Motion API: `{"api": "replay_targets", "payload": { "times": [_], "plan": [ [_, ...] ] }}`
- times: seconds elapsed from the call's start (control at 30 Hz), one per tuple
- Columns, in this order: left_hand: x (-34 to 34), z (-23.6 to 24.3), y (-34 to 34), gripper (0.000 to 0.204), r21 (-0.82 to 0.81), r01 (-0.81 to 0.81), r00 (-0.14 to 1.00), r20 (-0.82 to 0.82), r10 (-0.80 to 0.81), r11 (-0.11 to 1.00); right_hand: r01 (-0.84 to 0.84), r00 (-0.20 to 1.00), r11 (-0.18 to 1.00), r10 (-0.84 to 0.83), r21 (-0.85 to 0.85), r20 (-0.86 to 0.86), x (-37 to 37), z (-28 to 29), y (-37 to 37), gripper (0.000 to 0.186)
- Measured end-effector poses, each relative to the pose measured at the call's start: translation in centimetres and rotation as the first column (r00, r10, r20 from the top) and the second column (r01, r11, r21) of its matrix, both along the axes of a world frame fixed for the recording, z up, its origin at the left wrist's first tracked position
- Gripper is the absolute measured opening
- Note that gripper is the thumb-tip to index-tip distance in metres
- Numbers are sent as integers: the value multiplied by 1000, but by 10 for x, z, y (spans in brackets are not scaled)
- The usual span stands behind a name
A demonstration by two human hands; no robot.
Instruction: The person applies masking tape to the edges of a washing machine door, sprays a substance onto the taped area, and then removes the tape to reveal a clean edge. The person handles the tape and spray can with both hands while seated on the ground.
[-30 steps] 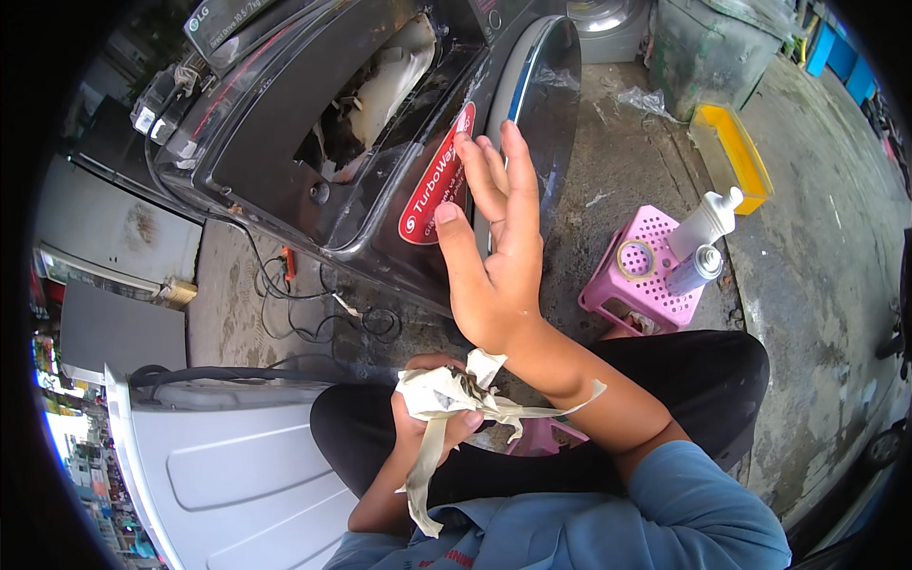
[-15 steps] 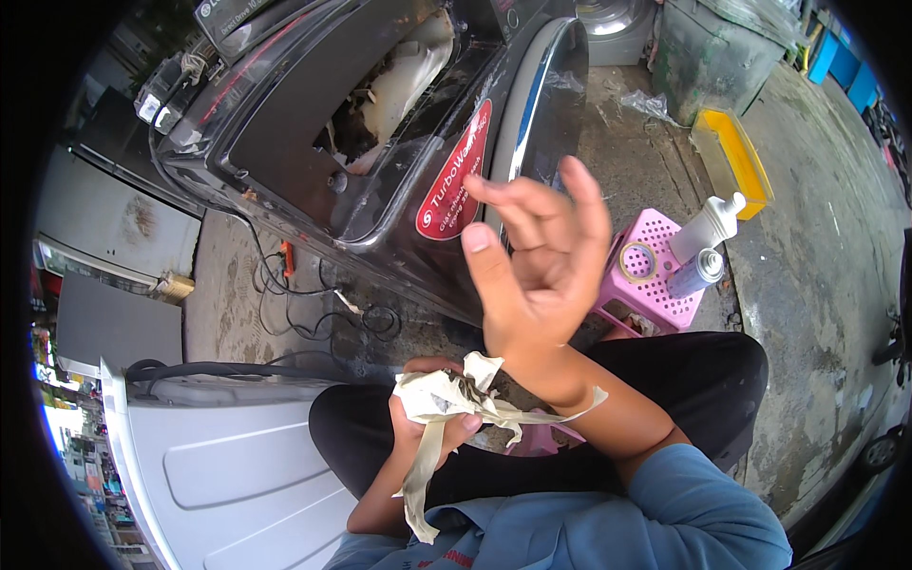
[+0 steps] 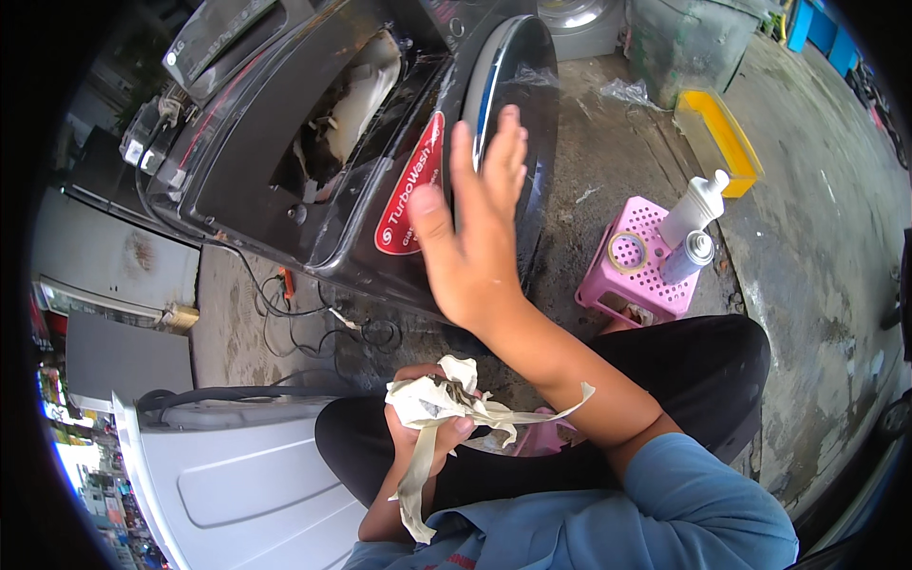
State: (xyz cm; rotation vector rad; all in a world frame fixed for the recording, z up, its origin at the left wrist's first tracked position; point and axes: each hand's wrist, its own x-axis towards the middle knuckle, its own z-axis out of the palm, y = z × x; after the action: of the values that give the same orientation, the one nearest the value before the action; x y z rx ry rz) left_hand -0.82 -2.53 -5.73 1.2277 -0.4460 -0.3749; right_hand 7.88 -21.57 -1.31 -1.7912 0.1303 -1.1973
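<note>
My left hand point(image 3: 403, 439) is closed around a crumpled wad of cream masking tape point(image 3: 418, 399), held low over my lap. Long strips of the tape trail down and off to the right. My right hand point(image 3: 477, 242) is raised with fingers stretched out and nothing in it. It hovers before the dark washing machine point(image 3: 237, 195), overlapping the red sticker point(image 3: 404, 204) on its casing; whether it touches the machine I cannot tell. The machine's top has an open hole with pale, grimy parts inside. Its round door point(image 3: 534, 114) stands out beyond my hand.
On the right, a pink stool point(image 3: 638, 293) carries a tape roll point(image 3: 614, 255), a white bottle point(image 3: 691, 213) and a spray can point(image 3: 684, 261). A yellow bin point(image 3: 744, 152) lies behind it. Black cables point(image 3: 269, 309) coil on the floor, left. A white panel point(image 3: 256, 484) stands lower left.
My right hand has swung left and turned from curled, palm-up fingers to a flatter spread. My left hand keeps the tape wad. The view has shifted slightly, moving the surroundings left.
</note>
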Motion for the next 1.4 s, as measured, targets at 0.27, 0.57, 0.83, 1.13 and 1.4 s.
{"api": "replay_targets", "payload": {
  "times": [0.27, 0.57, 0.83, 1.13, 1.4],
  "plan": [
    [0, -3, -3, 62, -17, -11, 1000, 21, 11, 1000, -50, 999, 997, 49, -52, -18, 6, 0, 11, 90],
    [1, 0, -7, 62, 12, 37, 999, -15, -37, 999, -58, 998, 997, 56, -48, -37, 5, -5, 16, 84],
    [2, 0, -12, 63, -36, 24, 999, 39, -22, 999, -264, 916, 964, 250, 2, 313, -2, -24, 6, 98],
    [0, -2, -3, 63, -35, 5, 1000, 29, -4, 999, -260, 914, 964, 264, -53, 308, 13, -4, 10, 103],
    [0, -6, 5, 64, -23, 13, 1000, -15, -13, 1000, -322, 819, 946, 290, -22, 495, 16, 4, 25, 107]
  ]
}}
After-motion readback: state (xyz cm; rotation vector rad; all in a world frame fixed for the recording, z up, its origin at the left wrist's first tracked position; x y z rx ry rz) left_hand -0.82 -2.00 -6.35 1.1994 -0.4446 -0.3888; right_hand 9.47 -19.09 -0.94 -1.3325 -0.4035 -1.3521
